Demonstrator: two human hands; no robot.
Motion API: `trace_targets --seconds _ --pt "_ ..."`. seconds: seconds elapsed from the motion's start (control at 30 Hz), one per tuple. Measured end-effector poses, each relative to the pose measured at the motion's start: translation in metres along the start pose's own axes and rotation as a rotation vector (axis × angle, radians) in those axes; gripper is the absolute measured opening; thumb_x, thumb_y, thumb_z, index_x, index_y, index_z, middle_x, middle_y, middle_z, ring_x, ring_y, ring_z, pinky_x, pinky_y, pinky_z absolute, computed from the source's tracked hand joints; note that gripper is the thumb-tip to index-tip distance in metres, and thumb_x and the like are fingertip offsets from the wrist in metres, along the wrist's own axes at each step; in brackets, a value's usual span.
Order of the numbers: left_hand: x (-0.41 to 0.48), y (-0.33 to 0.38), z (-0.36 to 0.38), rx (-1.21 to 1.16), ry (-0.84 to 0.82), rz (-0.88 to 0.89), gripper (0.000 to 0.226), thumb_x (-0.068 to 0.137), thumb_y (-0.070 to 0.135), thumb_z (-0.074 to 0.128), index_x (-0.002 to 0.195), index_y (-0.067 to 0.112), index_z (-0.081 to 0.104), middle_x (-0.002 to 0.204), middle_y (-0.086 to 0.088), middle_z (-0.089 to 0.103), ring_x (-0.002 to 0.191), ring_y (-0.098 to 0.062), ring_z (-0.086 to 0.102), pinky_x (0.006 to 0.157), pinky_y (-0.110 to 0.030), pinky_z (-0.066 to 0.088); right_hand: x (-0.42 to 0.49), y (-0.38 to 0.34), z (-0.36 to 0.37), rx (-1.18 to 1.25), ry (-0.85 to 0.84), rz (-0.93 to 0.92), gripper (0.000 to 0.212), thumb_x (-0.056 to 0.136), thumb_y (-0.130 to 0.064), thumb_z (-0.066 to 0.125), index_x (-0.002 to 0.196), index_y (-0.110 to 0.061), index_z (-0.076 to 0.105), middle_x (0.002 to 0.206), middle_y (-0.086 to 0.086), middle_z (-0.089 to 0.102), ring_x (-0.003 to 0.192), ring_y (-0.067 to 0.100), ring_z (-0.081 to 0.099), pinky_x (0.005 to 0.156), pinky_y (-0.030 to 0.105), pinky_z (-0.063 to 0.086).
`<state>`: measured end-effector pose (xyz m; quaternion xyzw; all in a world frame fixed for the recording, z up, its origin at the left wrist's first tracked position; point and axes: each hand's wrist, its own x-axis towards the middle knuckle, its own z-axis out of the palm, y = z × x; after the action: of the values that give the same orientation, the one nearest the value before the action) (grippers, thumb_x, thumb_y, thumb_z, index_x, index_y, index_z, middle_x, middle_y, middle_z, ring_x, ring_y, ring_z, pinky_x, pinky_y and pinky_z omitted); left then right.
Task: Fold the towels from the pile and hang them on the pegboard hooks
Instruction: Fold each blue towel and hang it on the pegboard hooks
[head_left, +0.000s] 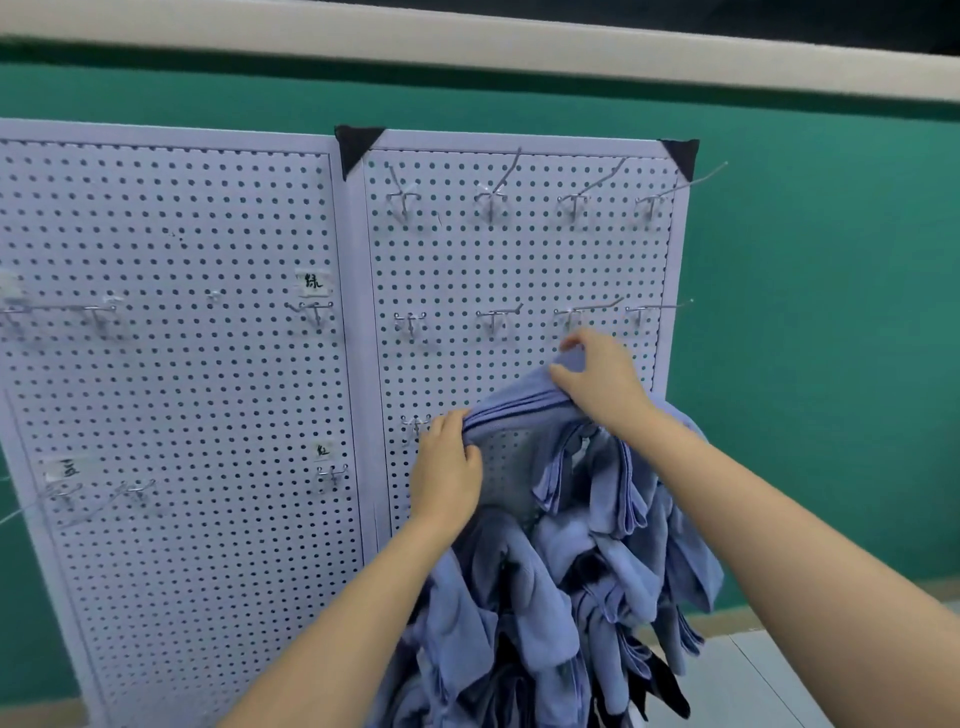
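A folded blue towel (511, 402) is held up against the right pegboard panel (519, 260). My left hand (447, 467) grips its lower left end. My right hand (602, 379) pinches its upper right end just below a middle-row hook (582, 312). Several more blue towels (571, 571) hang bunched below the held one, over the panel's lower part. The hooks that carry them are hidden by the cloth.
A left pegboard panel (182, 338) carries a few bare hooks and small paper labels (311, 281). Bare wire hooks (493, 200) line the right panel's top row. A green wall (805, 312) stands behind, with pale floor (753, 686) at the lower right.
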<state>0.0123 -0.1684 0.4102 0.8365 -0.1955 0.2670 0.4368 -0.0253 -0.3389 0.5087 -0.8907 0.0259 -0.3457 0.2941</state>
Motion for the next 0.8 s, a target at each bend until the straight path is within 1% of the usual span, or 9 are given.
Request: trace_targets --seconds 0.1,0.2,0.27,0.33,0.4,0.5,0.6,0.67,0.8 --pt "0.0 -0.004 0.0 -0.005 -0.044 -0.013 0.045 0.091 0.004 0.042 0.133 0.021 0.047 0.121 0.007 0.052 0.099 -0.009 0.046 0.079 -0.027 0.043 -0.016 0.012 0.011 -0.435 -0.074 -0.168 0.029 0.095 -0.022 0.051 0.122 -0.012 0.058 0.127 0.007 0.051 0.118 0.026 0.041 0.09 0.033 0.038" --pt "0.001 -0.004 -0.004 -0.021 -0.074 0.004 0.045 0.09 0.007 0.046 0.132 0.022 0.048 0.119 0.007 0.053 0.1 -0.011 0.049 0.083 -0.027 0.043 -0.032 0.011 0.021 -0.456 0.009 -0.326 0.029 0.099 -0.024 0.044 0.116 -0.012 0.064 0.118 0.003 0.06 0.112 0.024 0.045 0.09 0.031 0.034" --pt "0.001 -0.007 -0.006 -0.028 -0.096 0.035 0.044 0.09 0.009 0.049 0.131 0.023 0.049 0.118 0.007 0.054 0.102 -0.011 0.05 0.085 -0.027 0.043 -0.043 0.009 0.029 -0.502 0.016 -0.407 0.032 0.094 -0.036 0.053 0.109 -0.011 0.066 0.107 0.003 0.064 0.103 0.025 0.053 0.087 0.034 0.038" --pt "0.003 -0.008 -0.006 -0.033 -0.116 0.038 0.042 0.092 0.01 0.049 0.132 0.024 0.049 0.116 0.008 0.054 0.102 -0.012 0.051 0.084 -0.025 0.04 -0.049 0.011 0.038 -0.682 -0.033 -0.435 0.044 0.073 -0.043 0.075 0.101 -0.01 0.066 0.094 0.004 0.066 0.091 0.026 0.059 0.08 0.036 0.046" --pt "0.004 -0.005 -0.007 -0.049 -0.106 0.016 0.037 0.094 0.013 0.047 0.129 0.025 0.053 0.107 0.009 0.058 0.096 -0.012 0.054 0.077 -0.021 0.04 -0.052 0.01 0.046 -0.799 -0.039 -0.412 0.051 0.045 -0.027 0.089 0.087 -0.011 0.066 0.075 0.002 0.064 0.071 0.023 0.059 0.066 0.031 0.048" --pt "0.007 0.004 -0.011 -0.122 -0.038 -0.028 0.026 0.096 0.013 0.042 0.11 0.026 0.059 0.073 0.01 0.054 0.063 -0.006 0.046 0.055 -0.014 0.034 -0.051 -0.001 0.051 -0.784 0.07 -0.409 0.046 0.026 -0.001 0.083 0.063 -0.012 0.058 0.049 -0.001 0.05 0.044 0.018 0.046 0.044 0.021 0.024" --pt "0.01 0.012 -0.015 -0.182 0.042 -0.056 0.027 0.097 0.011 0.04 0.11 0.024 0.06 0.067 0.005 0.053 0.057 -0.01 0.042 0.052 -0.019 0.033 -0.057 -0.026 0.051 -0.7 0.128 -0.34 0.033 0.054 0.0 0.078 0.077 -0.01 0.057 0.058 0.001 0.051 0.047 0.02 0.039 0.041 0.023 0.004" --pt "0.011 0.016 -0.016 -0.2 0.059 -0.046 0.027 0.097 0.012 0.041 0.11 0.03 0.058 0.068 0.003 0.055 0.058 -0.013 0.044 0.054 -0.024 0.035 -0.057 -0.029 0.055 -0.551 0.042 -0.261 0.015 0.087 -0.003 0.053 0.1 -0.01 0.05 0.081 0.003 0.054 0.065 0.023 0.043 0.046 0.029 0.021" --pt "0.012 0.011 -0.015 -0.164 0.012 0.003 0.034 0.095 0.01 0.044 0.122 0.025 0.059 0.092 0.004 0.065 0.08 -0.015 0.057 0.07 -0.027 0.045 -0.055 -0.006 0.062 -0.052 -0.05 -0.07 0.023 0.092 -0.003 0.043 0.11 -0.012 0.055 0.09 0.003 0.062 0.081 0.027 0.056 0.065 0.035 0.044"
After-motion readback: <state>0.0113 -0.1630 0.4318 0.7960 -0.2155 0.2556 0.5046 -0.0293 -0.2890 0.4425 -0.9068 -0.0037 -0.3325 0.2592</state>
